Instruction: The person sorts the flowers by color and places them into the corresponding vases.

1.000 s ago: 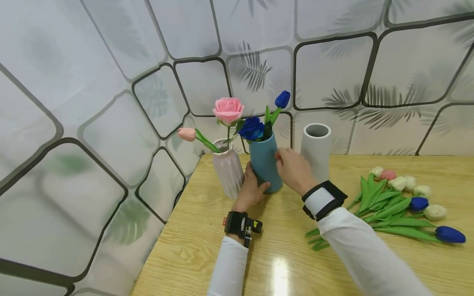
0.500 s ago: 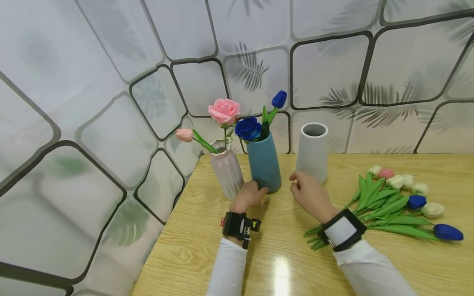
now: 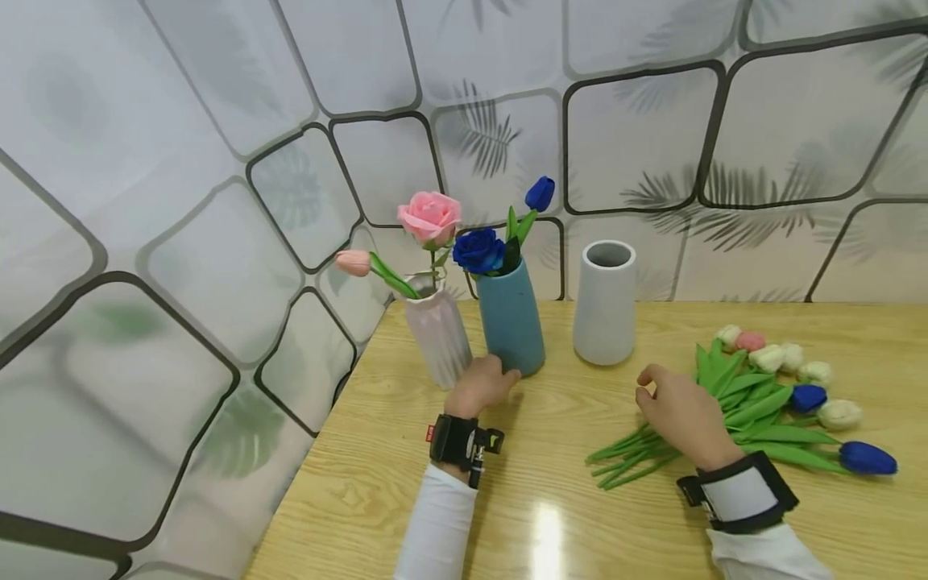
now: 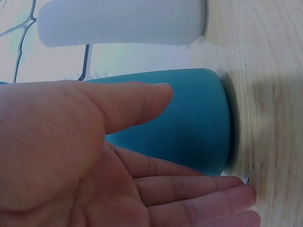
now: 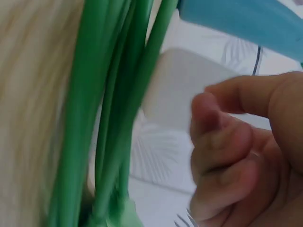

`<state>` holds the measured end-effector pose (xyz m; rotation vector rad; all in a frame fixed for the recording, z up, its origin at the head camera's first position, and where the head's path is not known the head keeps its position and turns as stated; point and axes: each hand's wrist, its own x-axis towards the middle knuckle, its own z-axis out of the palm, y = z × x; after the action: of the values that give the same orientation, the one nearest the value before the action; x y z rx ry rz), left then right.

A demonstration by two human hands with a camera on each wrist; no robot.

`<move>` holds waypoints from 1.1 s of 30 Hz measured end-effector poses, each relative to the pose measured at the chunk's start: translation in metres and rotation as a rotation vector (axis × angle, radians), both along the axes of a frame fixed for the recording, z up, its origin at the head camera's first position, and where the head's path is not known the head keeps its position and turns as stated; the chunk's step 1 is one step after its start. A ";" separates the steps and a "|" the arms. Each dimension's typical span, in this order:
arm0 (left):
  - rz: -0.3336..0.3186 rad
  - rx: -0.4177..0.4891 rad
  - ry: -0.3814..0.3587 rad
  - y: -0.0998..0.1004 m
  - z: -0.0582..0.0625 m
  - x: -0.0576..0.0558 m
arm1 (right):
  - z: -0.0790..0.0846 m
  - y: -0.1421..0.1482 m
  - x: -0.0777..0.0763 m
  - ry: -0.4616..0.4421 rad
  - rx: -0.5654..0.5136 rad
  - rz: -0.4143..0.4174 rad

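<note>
My left hand (image 3: 482,385) is beside the base of a blue vase (image 3: 511,318), its fingers (image 4: 189,189) extended and its thumb in front of the vase in the left wrist view. That vase holds a blue rose (image 3: 479,250) and a blue tulip (image 3: 540,194). Over the bunch of loose tulips (image 3: 754,411), my right hand (image 3: 681,415) hangs with fingers loosely curled. In the right wrist view nothing shows between its fingers, and the green stems (image 5: 120,94) run beside them.
A ribbed pinkish vase (image 3: 439,338) with a pink rose (image 3: 430,217) and a pale pink tulip (image 3: 354,263) stands left of the blue one. To its right is a grey-white vase (image 3: 605,310) without flowers. A patterned wall borders the wooden table (image 3: 406,459).
My right hand has left the blue vase's side and moved right and nearer, over the tulip bunch. My left hand has slid down, its fingers lower on the vase.
</note>
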<state>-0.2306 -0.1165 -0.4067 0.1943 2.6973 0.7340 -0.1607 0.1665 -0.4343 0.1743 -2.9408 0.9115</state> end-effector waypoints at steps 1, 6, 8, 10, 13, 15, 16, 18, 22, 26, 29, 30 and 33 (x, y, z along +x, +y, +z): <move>0.000 0.003 -0.002 0.000 0.000 0.000 | 0.001 0.004 0.001 -0.027 0.014 0.006; -0.007 0.019 0.029 0.001 -0.001 0.001 | 0.005 0.023 0.003 -0.154 0.103 0.056; -0.013 0.016 0.041 0.001 -0.001 0.001 | 0.004 0.028 0.002 -0.184 0.127 0.073; -0.012 0.011 0.040 0.001 -0.001 0.002 | 0.003 0.029 0.002 -0.200 0.131 0.082; -0.008 0.007 0.035 0.000 -0.001 0.002 | 0.000 0.029 0.001 -0.199 0.140 0.085; -0.009 0.011 0.038 0.000 -0.001 0.002 | 0.000 0.026 0.002 -0.198 0.130 0.081; -0.010 0.009 0.042 0.000 -0.001 0.002 | 0.000 0.025 0.003 -0.195 0.124 0.072; -0.017 0.009 0.050 0.001 -0.001 0.002 | 0.000 0.022 0.004 -0.183 0.109 0.053; -0.014 0.000 0.059 0.002 -0.002 0.002 | -0.005 0.012 0.004 -0.126 0.088 0.040; -0.002 0.003 0.067 0.003 -0.002 0.002 | -0.009 0.005 0.001 -0.096 0.112 0.078; 0.001 0.006 0.076 0.003 -0.001 0.003 | -0.011 0.002 -0.001 -0.085 0.135 0.098; 0.001 0.007 0.079 0.003 -0.001 0.003 | -0.011 0.002 0.000 -0.080 0.138 0.100; 0.004 0.004 0.082 0.003 -0.002 0.003 | -0.012 -0.001 0.001 -0.066 0.132 0.096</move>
<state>-0.2277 -0.1131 -0.4084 0.2247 2.7742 0.7485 -0.1594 0.1657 -0.4459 0.2999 -3.0788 0.7479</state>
